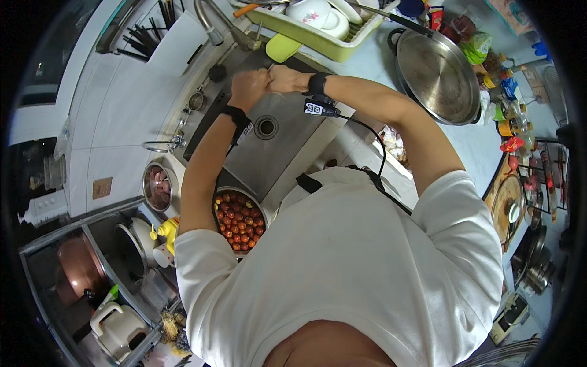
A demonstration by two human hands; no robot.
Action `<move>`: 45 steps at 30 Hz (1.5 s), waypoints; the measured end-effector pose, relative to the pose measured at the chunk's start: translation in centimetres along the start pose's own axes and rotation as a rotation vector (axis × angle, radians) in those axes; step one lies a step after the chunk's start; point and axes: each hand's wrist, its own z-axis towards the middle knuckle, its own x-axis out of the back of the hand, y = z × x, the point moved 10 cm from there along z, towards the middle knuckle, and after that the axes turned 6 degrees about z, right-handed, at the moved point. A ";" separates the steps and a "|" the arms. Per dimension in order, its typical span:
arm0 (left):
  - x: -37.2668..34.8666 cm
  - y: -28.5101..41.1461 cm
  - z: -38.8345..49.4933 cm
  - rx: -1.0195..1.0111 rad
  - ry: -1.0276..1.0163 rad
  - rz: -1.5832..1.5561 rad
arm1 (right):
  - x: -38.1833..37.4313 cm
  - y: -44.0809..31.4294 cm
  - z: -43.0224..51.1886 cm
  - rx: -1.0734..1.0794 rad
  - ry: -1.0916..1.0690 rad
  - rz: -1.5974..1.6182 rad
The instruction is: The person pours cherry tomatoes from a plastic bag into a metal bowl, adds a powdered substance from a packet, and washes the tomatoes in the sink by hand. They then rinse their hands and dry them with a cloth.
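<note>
Over the far end of a stainless steel sink [286, 142], my left hand [250, 86] is curled in a fist against my right hand [286, 79], whose fingers are also curled. A small pale bit shows just under the place where they meet, but I cannot tell whether either hand holds something. Both wrists wear black bands with small devices and cables. Beyond the hands stands the curved metal faucet [212, 32]. The sink's round drain [266, 127] lies below them. A metal pot of small red and orange round fruits [238, 225] stands at the near end of the sink.
A green dish rack [339, 50] with white bowls is at the back, a yellow-green board [282, 47] beside it. A large steel pan [438, 75] sits on the right counter near bottles. At left are a steel bowl [158, 188] with pinkish pieces and a yellow bottle [168, 231].
</note>
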 end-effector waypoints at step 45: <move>-13.5 -0.1 -10.2 1.117 -0.166 -2.215 | 2.4 7.4 5.2 -0.339 -0.109 0.113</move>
